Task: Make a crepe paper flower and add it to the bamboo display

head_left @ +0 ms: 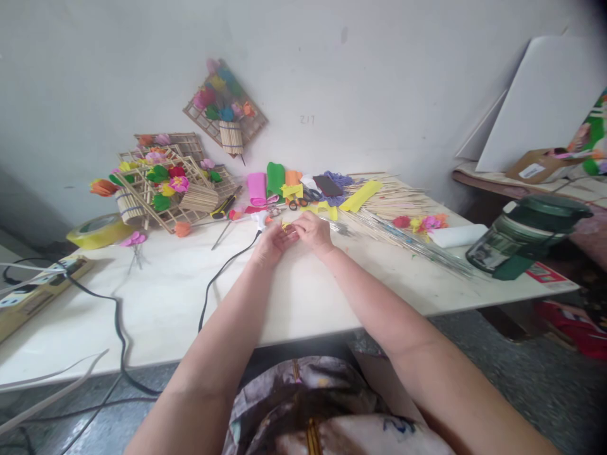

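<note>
Above the middle of the white table, my left hand [272, 244] is turned palm up with its fingers curled around a small yellow paper piece [286, 225]. My right hand [313, 232] meets it fingertip to fingertip, closed in a pinch at the same piece; its fingers partly hide what they grip. Just beyond my left hand lies a white glue gun [260, 218] with a black cord [219, 272]. Dark-handled scissors [298, 203] and yellow paper scraps [327, 209] lie behind my hands. A long yellow paper strip [363, 196] rests farther right.
At the left are stick lattices with paper flowers [161, 177], a tape roll [102, 231] and a power strip [40, 294]. Paper rolls [257, 189] stand at the back. Thin sticks [398, 196], wires [417, 243] and a green bottle [521, 237] occupy the right.
</note>
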Action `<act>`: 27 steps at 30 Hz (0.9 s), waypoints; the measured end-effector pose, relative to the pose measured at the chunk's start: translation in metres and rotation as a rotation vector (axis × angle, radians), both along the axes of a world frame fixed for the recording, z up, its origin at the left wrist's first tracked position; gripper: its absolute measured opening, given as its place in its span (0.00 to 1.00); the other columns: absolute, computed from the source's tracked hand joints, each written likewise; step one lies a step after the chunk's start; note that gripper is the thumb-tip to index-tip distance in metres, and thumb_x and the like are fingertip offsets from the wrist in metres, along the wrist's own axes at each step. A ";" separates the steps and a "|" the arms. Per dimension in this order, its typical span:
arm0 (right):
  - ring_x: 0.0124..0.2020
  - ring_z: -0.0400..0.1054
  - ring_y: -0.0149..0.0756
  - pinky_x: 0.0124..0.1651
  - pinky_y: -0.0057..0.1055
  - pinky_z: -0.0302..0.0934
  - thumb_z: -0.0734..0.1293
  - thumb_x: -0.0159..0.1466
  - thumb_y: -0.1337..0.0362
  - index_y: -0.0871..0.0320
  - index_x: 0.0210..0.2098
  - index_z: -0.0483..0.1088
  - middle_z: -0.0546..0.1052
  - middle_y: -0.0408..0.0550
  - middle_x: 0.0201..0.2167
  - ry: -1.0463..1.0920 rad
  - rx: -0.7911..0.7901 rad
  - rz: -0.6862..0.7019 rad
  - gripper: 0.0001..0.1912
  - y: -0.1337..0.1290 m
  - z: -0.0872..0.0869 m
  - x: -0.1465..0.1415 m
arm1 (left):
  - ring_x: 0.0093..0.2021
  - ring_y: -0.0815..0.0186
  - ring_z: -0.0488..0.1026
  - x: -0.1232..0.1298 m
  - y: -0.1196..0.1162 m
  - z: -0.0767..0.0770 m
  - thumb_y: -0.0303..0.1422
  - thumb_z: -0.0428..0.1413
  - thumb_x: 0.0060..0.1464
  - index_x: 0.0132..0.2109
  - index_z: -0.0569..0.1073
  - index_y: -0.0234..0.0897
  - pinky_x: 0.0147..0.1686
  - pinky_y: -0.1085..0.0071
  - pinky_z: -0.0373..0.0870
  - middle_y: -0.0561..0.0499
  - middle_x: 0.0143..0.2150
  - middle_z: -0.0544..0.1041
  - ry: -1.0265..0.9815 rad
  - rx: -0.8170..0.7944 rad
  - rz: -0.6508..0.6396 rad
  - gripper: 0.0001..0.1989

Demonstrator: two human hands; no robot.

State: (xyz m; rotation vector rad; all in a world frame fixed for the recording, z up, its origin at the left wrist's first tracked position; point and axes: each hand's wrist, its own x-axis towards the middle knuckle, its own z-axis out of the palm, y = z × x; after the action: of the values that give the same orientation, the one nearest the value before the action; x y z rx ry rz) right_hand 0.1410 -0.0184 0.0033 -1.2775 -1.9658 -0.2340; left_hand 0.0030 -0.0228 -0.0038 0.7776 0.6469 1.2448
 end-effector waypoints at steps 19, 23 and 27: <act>0.29 0.69 0.33 0.35 0.29 0.62 0.66 0.56 0.63 0.59 0.30 0.76 0.77 0.44 0.26 0.531 -0.332 0.185 0.07 0.012 -0.003 0.002 | 0.31 0.65 0.77 -0.002 0.002 -0.003 0.24 0.58 0.42 0.29 0.73 0.30 0.42 0.66 0.75 0.47 0.29 0.77 0.041 0.023 0.079 0.03; 0.23 0.66 0.31 0.27 0.26 0.59 0.68 0.53 0.62 0.60 0.26 0.75 0.73 0.41 0.20 0.647 -0.471 0.245 0.07 0.012 -0.003 -0.001 | 0.27 0.69 0.74 -0.001 0.002 -0.003 0.24 0.60 0.40 0.28 0.73 0.31 0.42 0.66 0.75 0.50 0.27 0.76 0.054 0.055 0.069 0.04; 0.20 0.63 0.29 0.23 0.25 0.56 0.68 0.51 0.64 0.60 0.25 0.74 0.71 0.40 0.17 0.701 -0.511 0.206 0.05 0.009 -0.001 -0.003 | 0.26 0.70 0.73 0.000 0.003 -0.005 0.26 0.61 0.39 0.28 0.73 0.32 0.41 0.66 0.75 0.50 0.27 0.76 0.072 0.078 0.069 0.05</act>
State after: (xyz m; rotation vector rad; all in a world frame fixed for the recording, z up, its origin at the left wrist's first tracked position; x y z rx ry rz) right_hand 0.1378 -0.0092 0.0022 -1.2154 -1.5494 0.7666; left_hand 0.0026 -0.0200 -0.0084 0.8741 0.6918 1.3164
